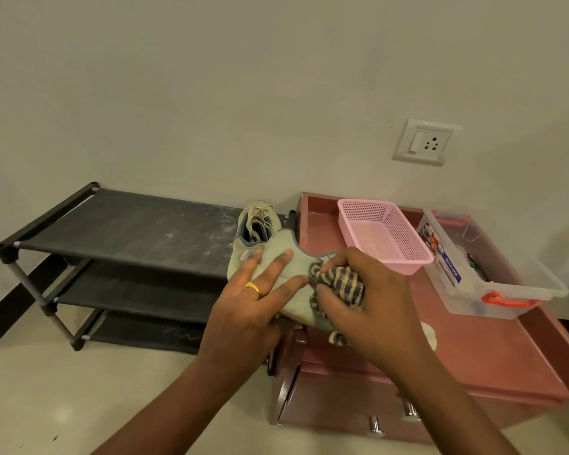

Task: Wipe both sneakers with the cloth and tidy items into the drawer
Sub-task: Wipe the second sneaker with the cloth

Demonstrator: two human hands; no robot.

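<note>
My left hand (247,310) holds a pale beige sneaker (278,257) on its side, fingers spread over its upper, above the left edge of the reddish drawer unit (493,356). My right hand (368,300) is bunched around a yellow and dark checked cloth (339,284) and presses it against the sneaker's side. The second beige sneaker (258,221) stands on the top shelf of the black shoe rack (128,221), just behind the held one. The front of the drawer (329,412) with its metal knobs shows below my right forearm.
A pink mesh basket (385,234) and a clear plastic box (493,267) with orange latches stand on the drawer unit's top. A wall socket (424,142) is above them. The rack's lower shelves and the pale floor lie to the left.
</note>
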